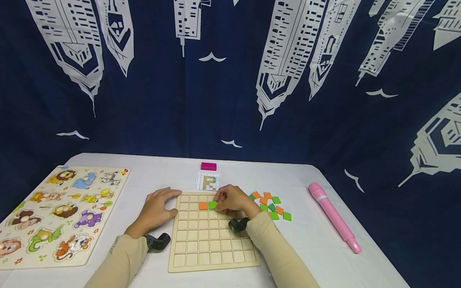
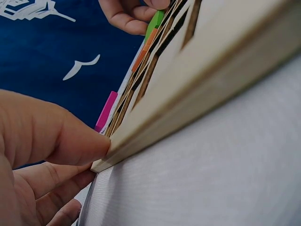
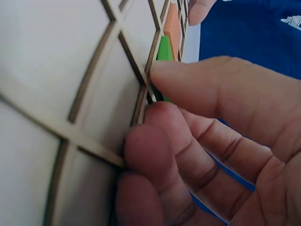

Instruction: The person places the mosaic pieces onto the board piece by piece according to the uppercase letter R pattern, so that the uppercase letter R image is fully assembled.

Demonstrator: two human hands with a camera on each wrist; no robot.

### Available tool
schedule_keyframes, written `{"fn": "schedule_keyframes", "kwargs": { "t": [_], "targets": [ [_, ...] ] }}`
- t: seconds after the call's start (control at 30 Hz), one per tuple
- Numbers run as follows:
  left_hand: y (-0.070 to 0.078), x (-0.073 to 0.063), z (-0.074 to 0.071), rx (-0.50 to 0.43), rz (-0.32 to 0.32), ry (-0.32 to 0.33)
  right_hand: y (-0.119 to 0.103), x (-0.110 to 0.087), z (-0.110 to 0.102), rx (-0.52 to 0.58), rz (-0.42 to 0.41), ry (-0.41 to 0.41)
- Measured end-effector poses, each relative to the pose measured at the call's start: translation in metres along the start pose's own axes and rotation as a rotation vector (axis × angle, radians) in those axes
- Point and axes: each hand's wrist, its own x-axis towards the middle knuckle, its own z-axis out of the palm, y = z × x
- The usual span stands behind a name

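On the wooden grid board [image 1: 203,247], pinched a green tile [image 1: 212,205] in the right hand [image 1: 233,199] beside one seated orange tile [image 1: 203,205], touched the edge with the relaxed left hand [image 1: 155,209], leaving loose tiles [image 1: 264,207] unplaced.

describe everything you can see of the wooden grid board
The wooden grid board is a pale, flat panel that looks like wood, with a plain rim and raised strips, brown along their cut sides, dividing it into square cells. It lies flat on the white table. Toward its far edge sit an orange tile and, beside it, a green tile pinched by the right hand. The left hand touches its far left corner.
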Motion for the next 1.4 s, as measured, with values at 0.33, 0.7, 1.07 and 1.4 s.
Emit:
{"fn": "schedule_keyframes", "kwargs": {
  "t": [0.33,0.7,1.07,1.4],
  "targets": [
    [0.000,0.000,0.001,0.007,-0.001,-0.006,0.005,-0.004,-0.002,0.058,-0.018,-0.027],
    [-0.005,-0.001,0.001,0.017,-0.007,-0.009,0.033,-0.025,-0.023,0.363,-0.152,-0.059],
    [-0.003,-0.001,0.001,0.001,-0.015,-0.011,0.071,-0.061,-0.052,0.407,-0.133,0.090],
    [0.001,0.001,0.000,-0.004,-0.009,-0.014,0.107,-0.100,-0.075,0.380,-0.072,0.160]
  ]
}}
